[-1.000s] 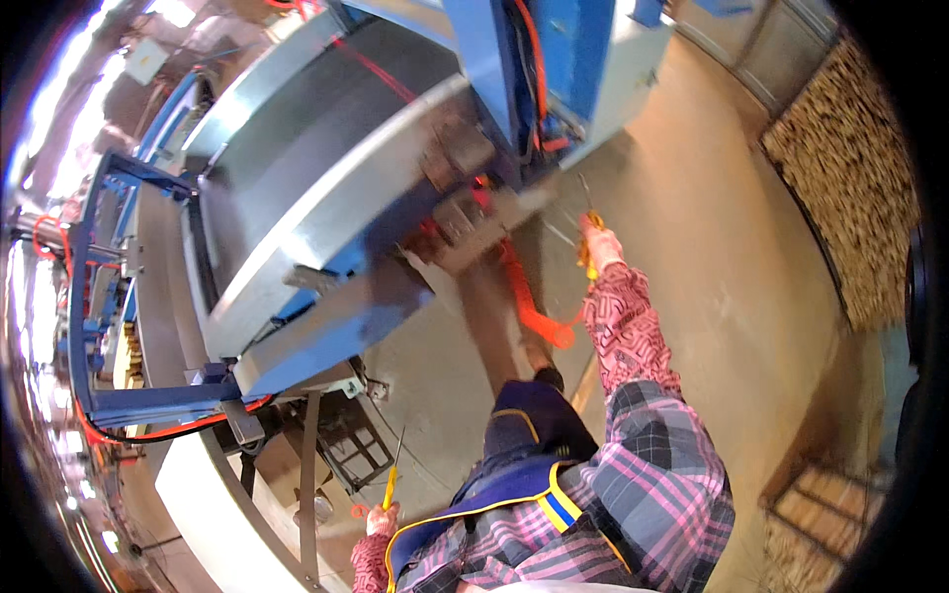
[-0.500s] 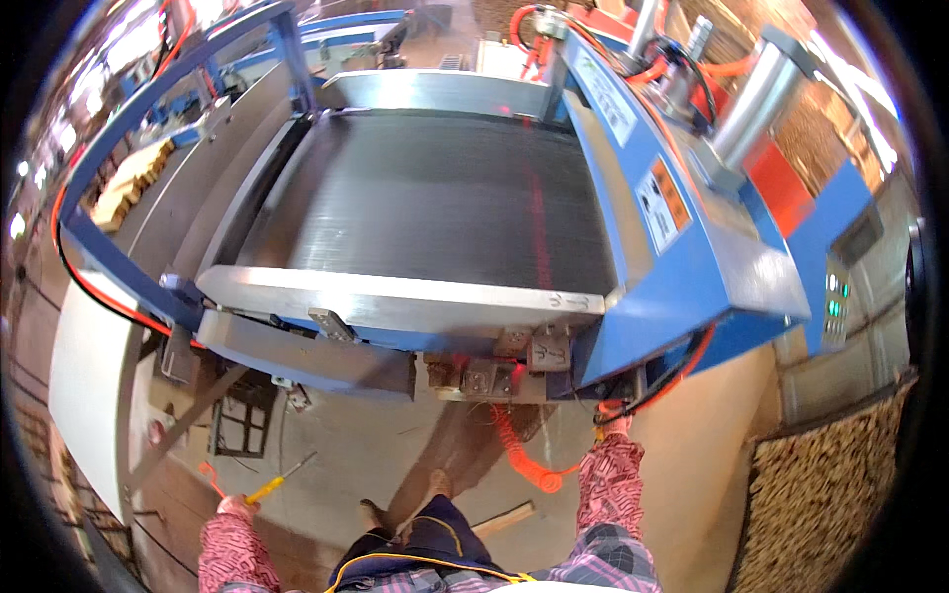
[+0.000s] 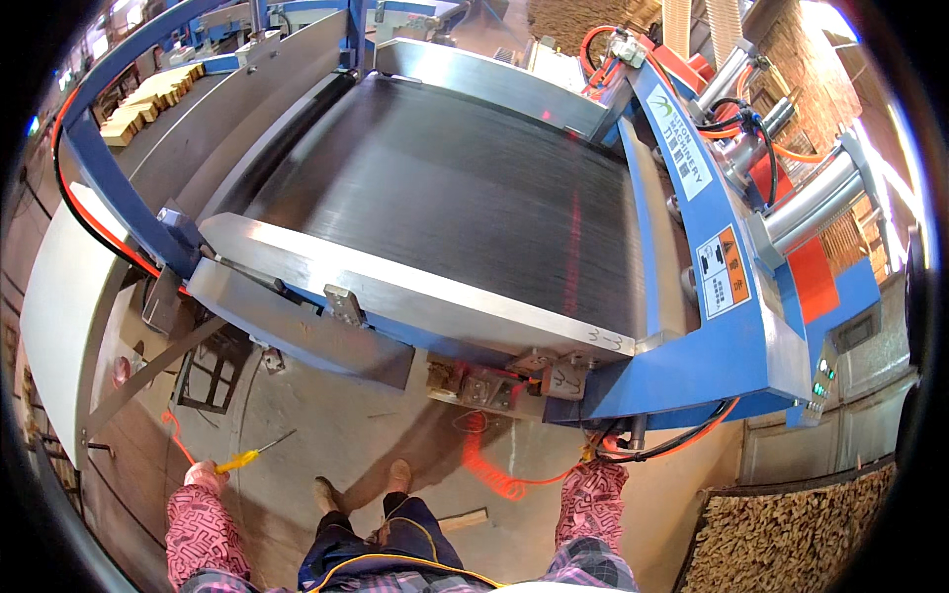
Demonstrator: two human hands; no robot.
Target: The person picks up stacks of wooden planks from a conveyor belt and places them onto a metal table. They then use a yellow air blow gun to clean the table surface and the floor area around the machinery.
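My left hand (image 3: 206,476), low at the left, is closed round a yellow-handled tool (image 3: 237,461). A thin metal shaft points from it up to the right, and a thin orange hose (image 3: 176,435) lies against the same hand. My right hand (image 3: 605,450) is raised to the underside of the blue machine (image 3: 682,385) at its near right corner, beside black and orange cables (image 3: 682,445). Cables and the machine's edge hide most of its fingers. From near that hand, an orange coiled hose (image 3: 484,474) hangs down to the left.
A wide black conveyor belt (image 3: 445,188) lies between metal side rails, with a red laser line on it. A blue tubular frame (image 3: 124,188) and a white panel (image 3: 69,306) stand left. Stacked wood pieces (image 3: 791,534) are at right. A wooden strip (image 3: 463,520) lies by my feet.
The whole view has shifted and tilted, so the belt slopes down to the right. My left hand keeps hold of the yellow-handled tool. My right hand stays under the machine's near right corner.
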